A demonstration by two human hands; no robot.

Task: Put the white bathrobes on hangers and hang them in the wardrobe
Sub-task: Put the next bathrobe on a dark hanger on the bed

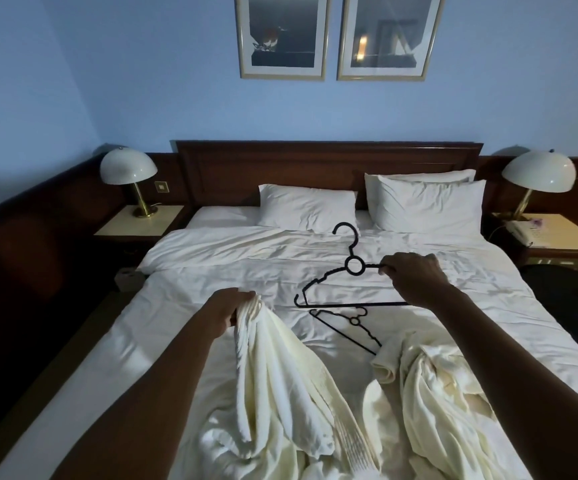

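My left hand (226, 308) grips a bunched part of a white bathrobe (280, 386) and lifts it off the bed. My right hand (415, 277) holds a black hanger (353, 266) by its right shoulder arm, raised above the bed with the hook pointing toward the pillows. A second black hanger (349, 327) lies flat on the sheet just below it. Another white bathrobe (429, 393) lies crumpled on the bed at the lower right. No wardrobe is in view.
The white bed (183, 306) fills the middle, with pillows (308, 209) against a dark wooden headboard (325, 168). Nightstands with dome lamps (128, 168) stand on both sides; the right one carries a telephone (524, 232). A dark round object (571, 303) sits right of the bed.
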